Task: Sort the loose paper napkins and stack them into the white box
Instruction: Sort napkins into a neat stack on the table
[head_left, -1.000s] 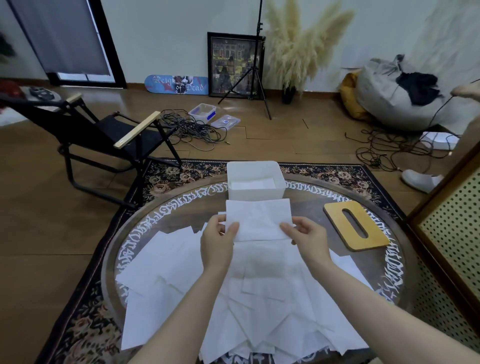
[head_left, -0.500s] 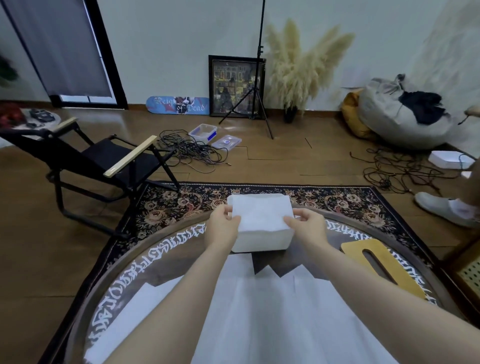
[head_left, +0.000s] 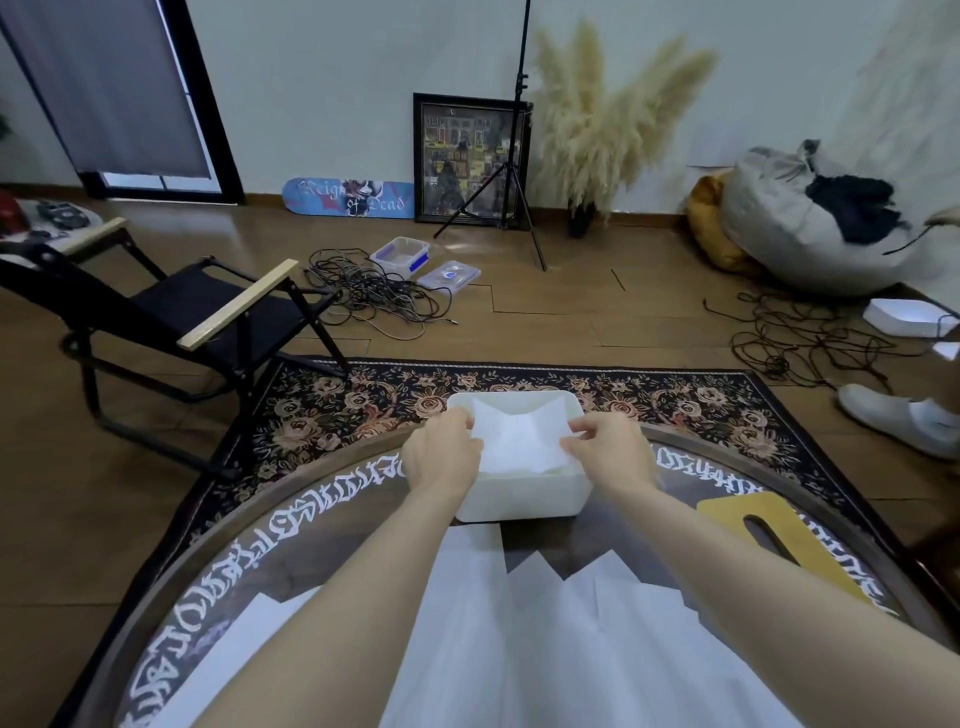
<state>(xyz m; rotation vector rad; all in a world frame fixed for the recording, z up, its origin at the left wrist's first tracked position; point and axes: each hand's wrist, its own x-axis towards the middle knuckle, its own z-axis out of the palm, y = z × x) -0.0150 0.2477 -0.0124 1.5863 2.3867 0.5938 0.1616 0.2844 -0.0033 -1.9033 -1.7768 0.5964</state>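
Note:
The white box stands at the far side of the round glass table. A white paper napkin sags into the box's open top. My left hand pinches the napkin's left edge at the box's left rim. My right hand pinches its right edge at the right rim. Several loose white napkins lie spread over the near part of the table, partly hidden by my forearms.
A yellow wooden lid with a slot lies on the table to the right of the box. A black folding chair stands left on the floor. Cables and a white shoe lie beyond the floral rug.
Both hands carried one napkin from above the pile forward to the box. The napkin has dropped from covering the box's top to sagging inside it.

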